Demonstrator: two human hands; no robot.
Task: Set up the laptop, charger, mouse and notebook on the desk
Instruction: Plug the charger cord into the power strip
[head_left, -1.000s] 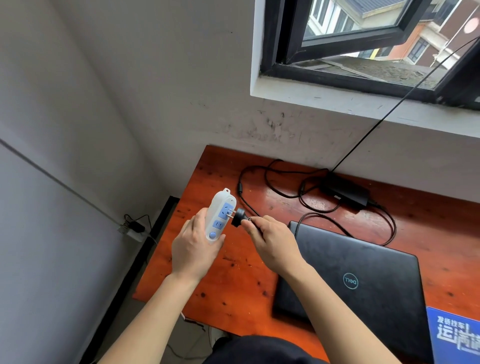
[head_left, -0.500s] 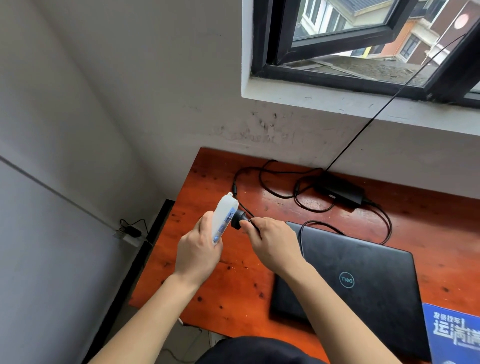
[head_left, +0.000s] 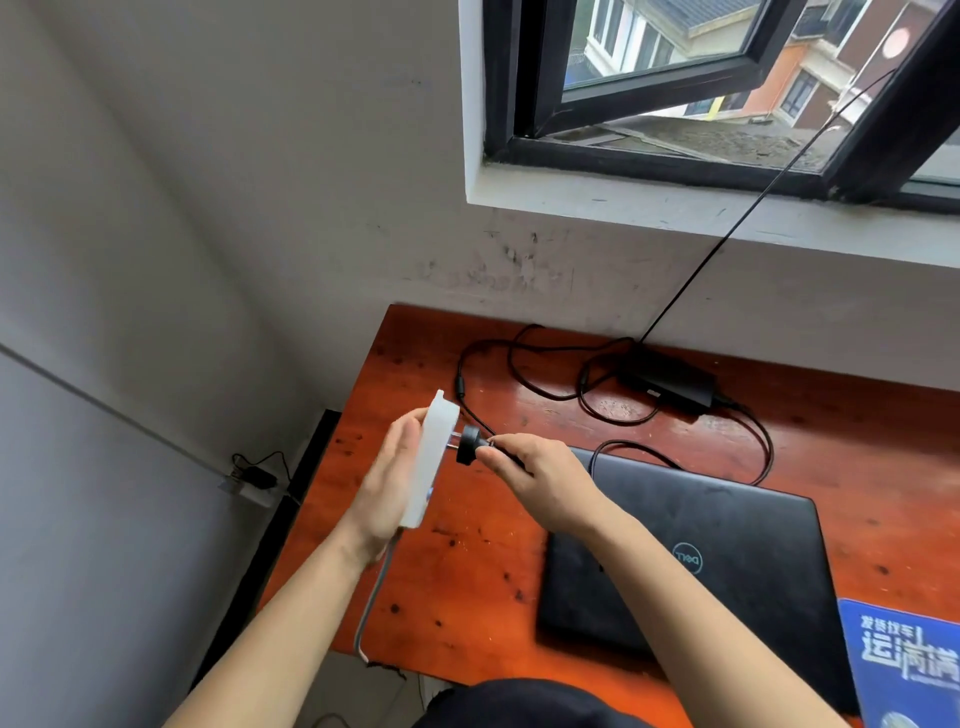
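Observation:
My left hand holds a white power strip upright above the desk's left end. My right hand pinches the charger's black plug, whose metal prongs are partly inside the strip's socket. The plug's cable runs back to the black charger brick lying near the wall. A closed black laptop lies flat on the red-brown wooden desk, under my right forearm. A blue notebook sits at the desk's right front corner, cut off by the frame. No mouse is visible.
The charger's cable loops loosely over the desk's back. A thin black wire runs from the desk up through the open window. On the left wall a small adapter hangs low. The strip's grey cord drops past the desk's front edge.
The power strip has turned edge-on to the camera. The plug has closed in on it, so the prongs now enter the socket. The camera has shifted slightly.

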